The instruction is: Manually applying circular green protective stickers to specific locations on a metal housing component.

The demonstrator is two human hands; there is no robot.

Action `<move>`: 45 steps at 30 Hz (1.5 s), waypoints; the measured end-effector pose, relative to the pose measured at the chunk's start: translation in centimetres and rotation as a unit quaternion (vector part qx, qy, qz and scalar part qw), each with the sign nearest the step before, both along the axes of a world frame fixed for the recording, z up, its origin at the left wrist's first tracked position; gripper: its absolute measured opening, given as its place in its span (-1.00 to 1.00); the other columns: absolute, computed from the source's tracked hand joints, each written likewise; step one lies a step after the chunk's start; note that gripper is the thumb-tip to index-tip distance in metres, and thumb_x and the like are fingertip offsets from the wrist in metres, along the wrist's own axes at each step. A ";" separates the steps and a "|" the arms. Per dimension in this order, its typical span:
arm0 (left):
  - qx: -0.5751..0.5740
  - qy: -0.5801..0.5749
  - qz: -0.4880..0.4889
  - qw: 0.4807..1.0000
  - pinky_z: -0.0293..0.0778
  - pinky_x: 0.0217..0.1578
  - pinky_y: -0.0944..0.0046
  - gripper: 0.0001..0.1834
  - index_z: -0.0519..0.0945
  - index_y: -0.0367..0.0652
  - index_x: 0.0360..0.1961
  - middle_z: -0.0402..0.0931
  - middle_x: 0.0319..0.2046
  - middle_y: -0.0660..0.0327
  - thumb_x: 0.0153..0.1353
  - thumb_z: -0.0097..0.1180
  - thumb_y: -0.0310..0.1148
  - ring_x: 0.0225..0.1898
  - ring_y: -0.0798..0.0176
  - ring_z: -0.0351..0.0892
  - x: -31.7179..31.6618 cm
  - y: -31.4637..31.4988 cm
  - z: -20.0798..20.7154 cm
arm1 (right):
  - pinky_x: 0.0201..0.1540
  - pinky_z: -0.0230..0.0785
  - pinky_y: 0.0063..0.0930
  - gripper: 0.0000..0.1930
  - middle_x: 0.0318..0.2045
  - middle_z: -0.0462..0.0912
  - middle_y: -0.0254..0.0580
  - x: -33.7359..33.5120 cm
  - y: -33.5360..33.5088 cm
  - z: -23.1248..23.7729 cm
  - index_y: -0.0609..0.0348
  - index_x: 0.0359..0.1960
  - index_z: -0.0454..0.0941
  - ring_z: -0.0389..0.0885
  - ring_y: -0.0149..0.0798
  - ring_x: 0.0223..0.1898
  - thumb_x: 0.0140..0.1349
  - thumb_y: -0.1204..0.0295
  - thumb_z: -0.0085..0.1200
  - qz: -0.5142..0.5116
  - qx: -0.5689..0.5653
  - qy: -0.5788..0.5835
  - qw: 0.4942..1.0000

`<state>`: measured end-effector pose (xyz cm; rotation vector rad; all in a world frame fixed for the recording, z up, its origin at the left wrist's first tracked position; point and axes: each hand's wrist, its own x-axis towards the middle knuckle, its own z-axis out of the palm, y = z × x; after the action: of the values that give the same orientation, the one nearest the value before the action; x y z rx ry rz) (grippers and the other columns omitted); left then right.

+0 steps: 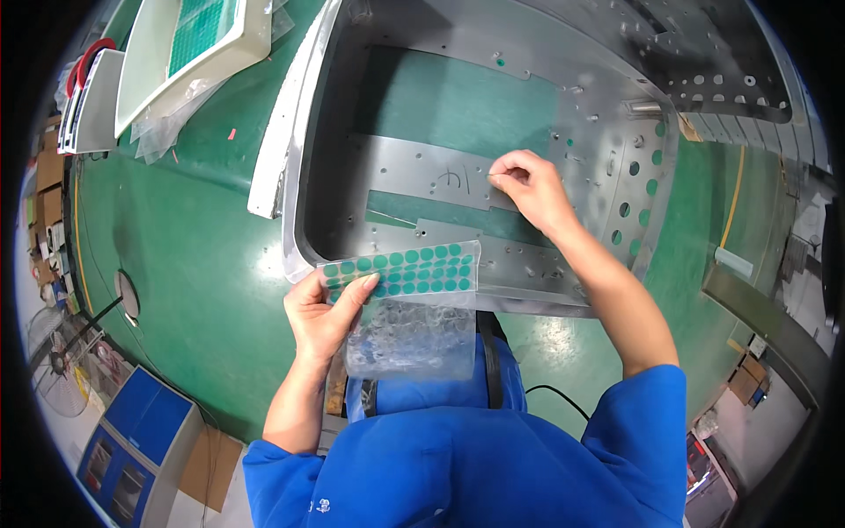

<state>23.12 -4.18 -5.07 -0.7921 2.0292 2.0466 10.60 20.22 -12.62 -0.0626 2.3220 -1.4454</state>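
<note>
My left hand (319, 319) grips a clear sheet of round green stickers (424, 271), thumb on top near its left end. From the sheet hangs crinkled transparent film (412, 339), in front of my blue clothing. Beyond it stands a large open metal enclosure (396, 167), with holes, studs and a handwritten mark on its inner panel. Over that panel my right hand (532, 192) is closed, thumb and forefinger pinched together near the mark. Whatever lies between those fingertips is too small to make out.
A white tray (251, 46) with more green sticker sheets stands at the upper left, beside a red-handled tool (84, 66). Another perforated metal part (713, 75) is at the upper right. On the lower left are a blue cabinet (141, 427) and a fan (62, 361).
</note>
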 end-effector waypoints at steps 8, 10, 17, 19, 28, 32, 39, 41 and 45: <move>-0.020 0.027 0.009 0.999 0.14 -0.71 0.58 -0.90 0.55 -0.26 -0.51 0.44 -0.69 0.39 -0.08 0.23 -0.53 -0.71 0.61 0.26 0.2 0.2 -0.7 | -0.33 0.29 -0.43 -0.95 -0.49 0.40 -0.26 -1.4 -0.2 -4.0 0.11 -0.51 0.51 0.42 -0.27 -0.46 -0.05 0.46 0.08 0.055 0.166 0.003 0.985; -0.015 0.020 0.008 1.000 0.19 -0.65 0.57 -0.89 0.54 -0.27 -0.48 0.46 -0.64 0.36 -0.08 0.22 -0.54 -0.66 0.58 0.30 0.2 0.2 -0.7 | -0.33 0.29 -0.42 -0.95 -0.48 0.41 -0.28 -1.4 -0.4 -3.8 0.09 -0.51 0.52 0.43 -0.27 -0.43 -0.05 0.45 0.08 0.057 0.186 0.000 0.981; -0.029 0.043 0.014 0.999 0.14 -0.69 0.59 -0.91 0.55 -0.25 -0.51 0.44 -0.68 0.39 -0.08 0.23 -0.54 -0.71 0.62 0.25 0.0 0.4 -0.7 | -0.34 0.29 -0.41 -0.95 -0.47 0.43 -0.31 -1.2 -0.6 -4.0 0.04 -0.52 0.53 0.46 -0.26 -0.41 -0.06 0.42 0.08 0.053 0.207 0.028 0.976; -0.030 0.041 0.013 0.999 0.14 -0.68 0.59 -0.91 0.55 -0.25 -0.51 0.44 -0.68 0.39 -0.08 0.22 -0.54 -0.70 0.62 0.25 0.0 0.4 -0.6 | -0.35 0.29 -0.40 -0.96 -0.47 0.44 -0.30 -1.1 -0.7 -3.9 0.04 -0.52 0.53 0.46 -0.25 -0.41 -0.06 0.42 0.08 0.051 0.215 0.030 0.975; -0.026 0.037 0.022 0.999 0.17 -0.65 0.59 -0.91 0.55 -0.25 -0.53 0.45 -0.66 0.39 -0.09 0.23 -0.54 -0.67 0.62 0.27 0.0 0.4 -0.8 | -0.40 0.28 -0.47 -0.95 -0.54 0.41 -0.29 -0.7 -0.9 -3.9 0.12 -0.52 0.51 0.43 -0.33 -0.51 -0.06 0.47 0.09 0.048 0.220 0.086 0.970; -0.023 0.033 0.018 0.999 0.18 -0.63 0.59 -0.90 0.55 -0.25 -0.52 0.46 -0.65 0.38 -0.10 0.24 -0.54 -0.65 0.61 0.28 0.1 0.3 -0.8 | -0.43 0.27 -0.51 -0.93 -0.56 0.40 -0.33 -0.6 -0.8 -3.9 0.10 -0.51 0.50 0.41 -0.37 -0.54 -0.08 0.48 0.11 0.038 0.205 0.082 0.975; -0.016 0.036 0.024 0.999 0.19 -0.63 0.59 -0.90 0.55 -0.26 -0.50 0.46 -0.65 0.38 -0.09 0.23 -0.54 -0.65 0.60 0.30 0.1 0.3 -0.8 | -0.49 0.22 -0.56 -0.84 -0.68 0.35 -0.42 -2.1 -0.7 -3.7 0.06 -0.47 0.49 0.32 -0.47 -0.60 -0.14 0.46 0.19 0.003 0.173 -0.019 0.985; -0.022 0.024 0.012 0.999 0.19 -0.63 0.59 -0.90 0.56 -0.26 -0.50 0.46 -0.65 0.37 -0.09 0.23 -0.54 -0.65 0.60 0.30 0.0 0.1 -0.7 | -0.50 0.21 -0.57 -0.80 -0.70 0.35 -0.44 -2.8 -1.0 -2.7 0.03 -0.43 0.49 0.31 -0.49 -0.61 -0.15 0.47 0.19 0.022 0.250 -0.034 0.967; -0.010 0.023 0.033 0.999 0.19 -0.63 0.58 -0.90 0.56 -0.26 -0.50 0.46 -0.66 0.37 -0.09 0.23 -0.54 -0.65 0.60 0.30 0.4 0.1 0.0 | -0.35 0.31 -0.48 -0.78 -0.50 0.53 -0.32 -4.3 -0.7 -1.5 0.06 -0.39 0.51 0.47 -0.37 -0.42 -0.13 0.39 0.21 0.025 0.142 -0.064 0.987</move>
<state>23.56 -4.12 -5.12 -0.8339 2.0763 2.1013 6.33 19.48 -14.15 0.0500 2.3760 -1.0495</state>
